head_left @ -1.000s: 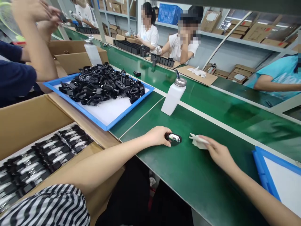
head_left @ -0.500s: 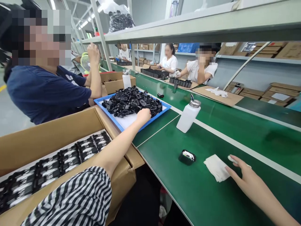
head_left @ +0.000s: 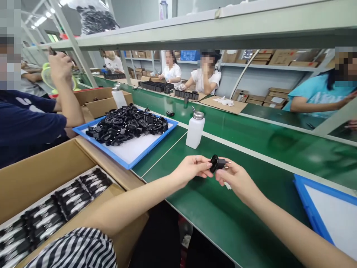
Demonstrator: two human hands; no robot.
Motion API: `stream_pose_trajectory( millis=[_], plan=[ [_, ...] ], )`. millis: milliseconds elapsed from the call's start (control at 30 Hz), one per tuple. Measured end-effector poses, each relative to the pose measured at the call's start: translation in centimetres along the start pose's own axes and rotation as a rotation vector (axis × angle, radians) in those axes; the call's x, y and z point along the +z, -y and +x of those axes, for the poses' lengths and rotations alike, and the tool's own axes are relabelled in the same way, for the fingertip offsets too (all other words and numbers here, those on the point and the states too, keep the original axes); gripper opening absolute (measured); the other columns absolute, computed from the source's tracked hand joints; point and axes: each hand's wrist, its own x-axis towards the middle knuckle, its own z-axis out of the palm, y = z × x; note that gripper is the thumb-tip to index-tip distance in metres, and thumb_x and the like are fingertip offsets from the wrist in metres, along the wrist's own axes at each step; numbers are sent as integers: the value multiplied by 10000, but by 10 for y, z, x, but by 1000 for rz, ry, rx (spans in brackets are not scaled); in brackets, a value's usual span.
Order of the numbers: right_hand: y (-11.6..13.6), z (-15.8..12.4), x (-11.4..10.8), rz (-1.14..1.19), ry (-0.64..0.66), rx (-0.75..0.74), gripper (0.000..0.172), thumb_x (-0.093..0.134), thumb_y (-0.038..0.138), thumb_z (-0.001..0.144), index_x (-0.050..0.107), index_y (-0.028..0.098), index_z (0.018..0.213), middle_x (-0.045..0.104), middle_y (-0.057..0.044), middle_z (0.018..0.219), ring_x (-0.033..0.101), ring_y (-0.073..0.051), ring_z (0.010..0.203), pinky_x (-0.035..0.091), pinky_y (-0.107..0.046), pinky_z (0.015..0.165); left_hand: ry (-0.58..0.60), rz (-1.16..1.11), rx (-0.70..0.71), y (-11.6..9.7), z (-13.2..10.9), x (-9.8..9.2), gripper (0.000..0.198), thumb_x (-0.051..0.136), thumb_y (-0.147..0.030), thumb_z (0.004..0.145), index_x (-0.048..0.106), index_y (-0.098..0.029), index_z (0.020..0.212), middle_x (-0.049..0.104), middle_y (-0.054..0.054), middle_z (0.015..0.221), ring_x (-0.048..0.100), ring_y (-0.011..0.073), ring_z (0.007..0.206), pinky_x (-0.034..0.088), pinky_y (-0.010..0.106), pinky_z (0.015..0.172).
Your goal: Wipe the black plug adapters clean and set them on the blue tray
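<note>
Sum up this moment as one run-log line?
left hand: holds black plug | right hand: holds it too | white bottle: upright on green table | blue tray: heaped black parts

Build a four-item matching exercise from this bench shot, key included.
1. Black plug piece
2. Heap of black parts
3. Nearer white bottle
4. Striped sleeve

A. In a blue-rimmed tray
B. On the wearer's left arm
C. Between left hand and right hand
D. Standing on the green bench

Pairs: 1-C, 2-A, 3-D, 4-B
</note>
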Motion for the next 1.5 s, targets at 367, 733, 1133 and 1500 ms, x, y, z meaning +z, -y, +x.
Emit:
stream_pose_trajectory(
  millis=[367, 733, 1133, 1500],
  plan=[
    [-18, 12, 8, -807, -55, -272, 177, 470, 252, 676, 570, 202, 813, 388, 34, 512, 390, -96, 454, 340, -227, 469, 143, 795, 71, 10, 6, -42, 610, 615, -244, 559, 365, -137, 1105, 526, 34, 963, 513, 111, 646, 398, 205, 585],
    [-31, 18, 13, -779, -35, -234, 176, 497, 259, 674, 563, 189, 822, 445, 34, 526, 411, -95, 452, 327, -212, 434, 53, 832, 70, 14, 4, -35, 281, 594, -214, 582, 526, -156, 848, 582, -24, 696, 526, 96, 573, 378, 174, 549],
    [-29, 12, 13, -869, -15, -330, 100, 488, 261, 697, 543, 195, 748, 487, 19, 565, 429, -108, 517, 336, -213, 469, 47, 820, 83, 19, 5, -36, 297, 586, -208, 572, 506, -159, 854, 584, -15, 791, 544, 95, 567, 383, 173, 541],
    [-37, 15, 11, -893, 44, -178, 280, 479, 378, 685, 494, 193, 894, 523, 5, 626, 471, -130, 524, 335, -231, 444, 49, 1045, 91, 6, 2, -31, 279, 584, -287, 612, 580, -178, 870, 599, 13, 719, 537, 156, 658, 372, 207, 578]
  ],
)
